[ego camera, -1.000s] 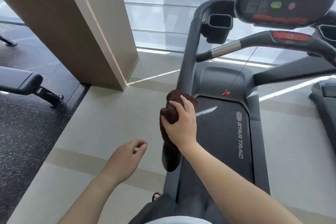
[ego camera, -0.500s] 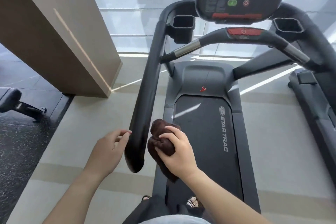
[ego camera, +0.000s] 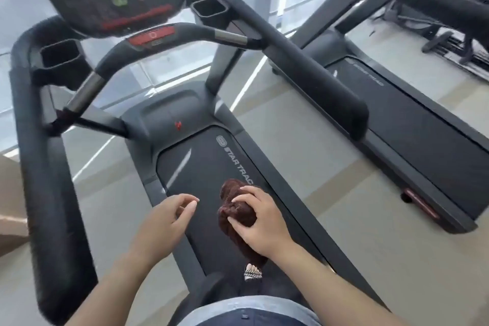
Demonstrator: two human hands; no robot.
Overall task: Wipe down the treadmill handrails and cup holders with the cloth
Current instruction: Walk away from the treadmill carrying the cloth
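Head: cloth point(ego camera: 236, 208) in right fingers point(ego camera: 244, 190)

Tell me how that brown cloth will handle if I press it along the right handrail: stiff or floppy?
Likely floppy: the brown cloth bunches in the right hand and a tail droops below. Its fuzzy pile should grip, not slide. Probably light, since a loose hold carries it. The left hand is free.

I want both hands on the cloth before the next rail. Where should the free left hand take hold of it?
Left hand should pinch the cloth at its bunched top lobe, coming in from the left. That part bulges clear of the right hand, whose fingers cover the middle; the tail hangs behind the wrist.
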